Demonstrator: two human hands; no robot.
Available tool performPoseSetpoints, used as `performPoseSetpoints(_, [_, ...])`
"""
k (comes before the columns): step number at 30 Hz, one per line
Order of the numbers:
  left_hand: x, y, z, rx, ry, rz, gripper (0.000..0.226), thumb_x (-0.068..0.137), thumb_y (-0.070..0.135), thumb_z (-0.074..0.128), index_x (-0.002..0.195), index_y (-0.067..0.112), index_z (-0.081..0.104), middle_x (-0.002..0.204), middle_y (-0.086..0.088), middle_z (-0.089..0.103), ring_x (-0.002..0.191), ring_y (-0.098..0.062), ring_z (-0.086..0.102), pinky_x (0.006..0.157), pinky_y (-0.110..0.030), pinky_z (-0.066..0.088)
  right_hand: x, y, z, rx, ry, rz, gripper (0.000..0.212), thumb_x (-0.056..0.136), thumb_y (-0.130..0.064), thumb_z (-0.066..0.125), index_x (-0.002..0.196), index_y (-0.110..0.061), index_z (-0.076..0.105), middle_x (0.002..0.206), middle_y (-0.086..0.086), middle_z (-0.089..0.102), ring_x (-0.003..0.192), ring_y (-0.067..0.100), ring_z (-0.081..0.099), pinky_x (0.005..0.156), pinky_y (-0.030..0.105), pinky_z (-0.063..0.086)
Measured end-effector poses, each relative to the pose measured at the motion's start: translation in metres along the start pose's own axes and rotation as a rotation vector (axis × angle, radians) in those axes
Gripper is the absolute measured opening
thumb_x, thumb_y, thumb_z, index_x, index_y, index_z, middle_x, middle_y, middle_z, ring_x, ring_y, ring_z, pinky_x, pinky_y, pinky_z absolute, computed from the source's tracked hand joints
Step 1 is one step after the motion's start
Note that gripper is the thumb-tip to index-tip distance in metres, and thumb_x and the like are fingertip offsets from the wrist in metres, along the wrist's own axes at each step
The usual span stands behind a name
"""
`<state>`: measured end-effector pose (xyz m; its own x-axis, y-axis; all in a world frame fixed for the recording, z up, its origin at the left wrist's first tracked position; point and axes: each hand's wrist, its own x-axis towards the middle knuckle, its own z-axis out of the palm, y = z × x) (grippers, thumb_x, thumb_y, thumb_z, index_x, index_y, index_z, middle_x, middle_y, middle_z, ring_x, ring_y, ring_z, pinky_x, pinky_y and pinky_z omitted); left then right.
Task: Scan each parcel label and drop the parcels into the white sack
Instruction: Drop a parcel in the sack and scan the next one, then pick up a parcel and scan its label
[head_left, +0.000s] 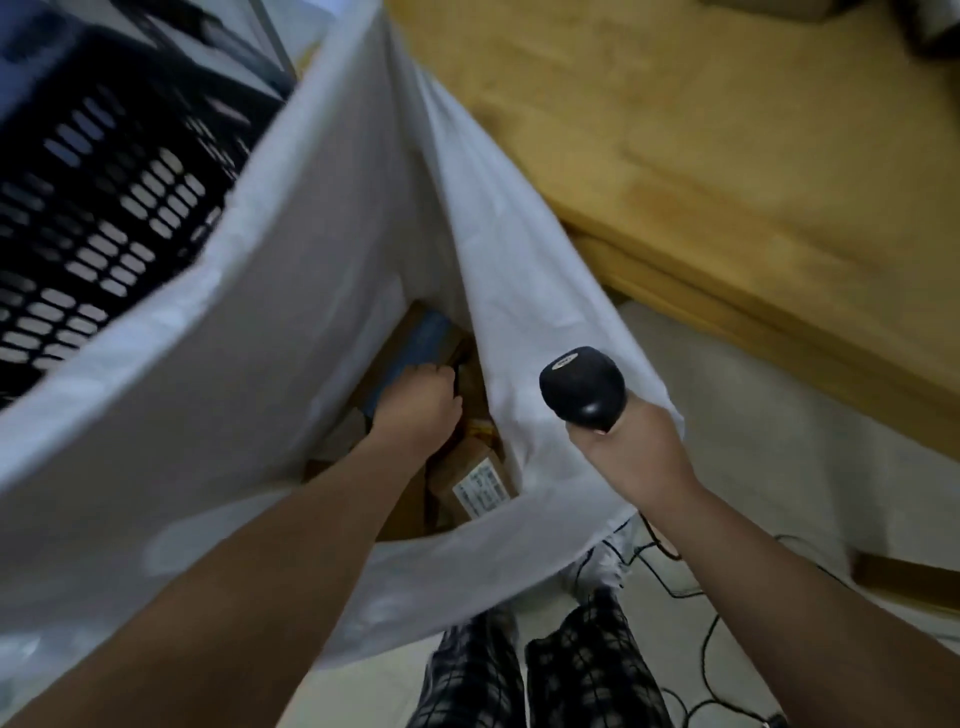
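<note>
Your left hand (415, 410) is deep inside the white sack (208, 415), with the forearm crossing the near rim. Its fingers curl tightly over the near edge of the blue parcel (423, 340), which lies against the sack's far wall. What the fingertips pinch there is too dark to make out.

Your right hand (634, 452) is wrapped round the handle of the black scanner (582, 387). The scanner's head is up and sits just outside the sack's right-hand fold. The hand touches that fold, but you cannot tell whether it also pinches the cloth.

The mouth of the sack is a narrow wedge, wide at the near rim and closing to a point at the far side. Brown cardboard parcels crowd the bottom of it. One labelled parcel (478, 480) is tilted just right of your left wrist, its white label facing up near the rim. Little bare room shows around your left hand, with parcels touching on both sides of it.

The sack's left wall leans against a black slotted crate (104, 182). To the right, the edge of a wooden table (727, 182) runs diagonally, well apart from the scanner, with pale floor between them. Black cables (707, 644) trail on the floor beside your checked trouser legs (587, 675).
</note>
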<state>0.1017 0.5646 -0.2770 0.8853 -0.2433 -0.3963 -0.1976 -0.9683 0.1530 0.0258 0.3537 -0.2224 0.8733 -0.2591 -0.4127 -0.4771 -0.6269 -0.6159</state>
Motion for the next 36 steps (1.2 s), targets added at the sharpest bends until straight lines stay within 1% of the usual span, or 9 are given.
performPoseSetpoints(7, [-0.021, 0.054, -0.13, -0.019, 0.244, 0.158, 0.03, 0.099, 0.03, 0.045, 0.118, 0.01, 0.058, 0.112, -0.008, 0.058, 0.105, -0.028, 0.053, 0.082, -0.041, 0.049, -0.013, -0.046, -0.097, 0.102, 0.121, -0.034, 0.035, 0.083, -0.021, 0.07, 0.055, -0.015, 0.049, 0.055, 0.004, 0.053, 0.06, 0.025, 0.056, 0.052, 0.027, 0.033])
performPoseSetpoints(11, [-0.012, 0.091, -0.182, 0.009, 0.324, 0.217, 0.033, 0.1, 0.03, 0.043, 0.123, 0.01, 0.056, 0.114, -0.008, 0.059, 0.107, -0.026, 0.052, 0.08, -0.038, 0.048, -0.012, -0.059, -0.151, 0.18, 0.207, -0.061, 0.041, 0.083, -0.02, 0.069, 0.05, -0.015, 0.046, 0.047, 0.0, 0.044, 0.046, 0.016, 0.044, 0.047, 0.026, 0.029])
performPoseSetpoints(15, [0.008, 0.13, -0.217, 0.006, 0.339, 0.22, 0.034, 0.099, 0.029, 0.044, 0.126, 0.011, 0.055, 0.119, -0.007, 0.057, 0.112, -0.027, 0.049, 0.081, -0.036, 0.043, 0.001, -0.063, -0.198, 0.253, 0.276, -0.091, 0.036, 0.083, -0.017, 0.068, 0.054, -0.013, 0.048, 0.051, 0.005, 0.048, 0.054, 0.026, 0.053, 0.054, 0.028, 0.037])
performPoseSetpoints(22, [0.056, 0.199, -0.26, -0.075, 0.346, 0.193, 0.045, 0.1, 0.042, 0.041, 0.133, 0.012, 0.051, 0.128, -0.008, 0.055, 0.116, -0.028, 0.051, 0.089, -0.041, 0.048, 0.03, -0.053, -0.281, 0.458, 0.416, -0.127, 0.025, 0.083, -0.014, 0.071, 0.064, -0.005, 0.057, 0.056, 0.01, 0.054, 0.061, 0.032, 0.06, 0.058, 0.031, 0.042])
performPoseSetpoints(24, [0.079, 0.224, -0.278, -0.124, 0.344, 0.147, 0.05, 0.1, 0.046, 0.039, 0.134, 0.009, 0.049, 0.129, -0.011, 0.054, 0.116, -0.031, 0.052, 0.086, -0.04, 0.046, 0.044, -0.053, -0.309, 0.508, 0.44, -0.114, 0.024, 0.084, -0.014, 0.07, 0.068, 0.001, 0.061, 0.057, 0.011, 0.058, 0.057, 0.022, 0.061, 0.06, 0.032, 0.045])
performPoseSetpoints(28, [0.127, 0.275, -0.315, -0.428, 0.277, 0.006, 0.062, 0.099, 0.054, 0.034, 0.138, 0.005, 0.04, 0.13, -0.02, 0.052, 0.115, -0.036, 0.053, 0.081, -0.037, 0.041, 0.078, -0.052, -0.36, 0.535, 0.48, -0.1, 0.03, 0.085, -0.017, 0.069, 0.061, -0.001, 0.061, 0.052, 0.011, 0.058, 0.04, 0.008, 0.055, 0.055, 0.029, 0.046])
performPoseSetpoints(31, [0.16, 0.301, -0.326, -0.881, 0.173, -0.175, 0.078, 0.094, 0.063, 0.038, 0.149, 0.009, 0.024, 0.145, -0.015, 0.041, 0.126, -0.036, 0.045, 0.093, -0.037, 0.04, 0.1, -0.049, -0.389, 0.535, 0.477, -0.095, 0.03, 0.084, -0.021, 0.07, 0.061, -0.003, 0.062, 0.052, 0.011, 0.06, 0.041, 0.01, 0.055, 0.055, 0.031, 0.048])
performPoseSetpoints(34, [0.179, 0.318, -0.322, -1.244, 0.111, -0.365, 0.09, 0.087, 0.068, 0.047, 0.154, 0.019, 0.012, 0.15, -0.01, 0.033, 0.129, -0.036, 0.042, 0.104, -0.048, 0.041, 0.115, -0.046, -0.407, 0.539, 0.46, -0.112, 0.027, 0.084, -0.02, 0.07, 0.07, 0.003, 0.065, 0.058, 0.013, 0.062, 0.047, 0.015, 0.057, 0.056, 0.034, 0.05])
performPoseSetpoints(36, [0.186, 0.327, -0.319, -1.371, 0.112, -0.457, 0.094, 0.085, 0.068, 0.051, 0.154, 0.02, 0.01, 0.151, -0.008, 0.03, 0.13, -0.035, 0.04, 0.104, -0.046, 0.042, 0.119, -0.043, -0.412, 0.559, 0.435, -0.117, 0.019, 0.084, -0.019, 0.07, 0.075, -0.003, 0.066, 0.058, 0.002, 0.063, 0.047, 0.009, 0.058, 0.049, 0.024, 0.049])
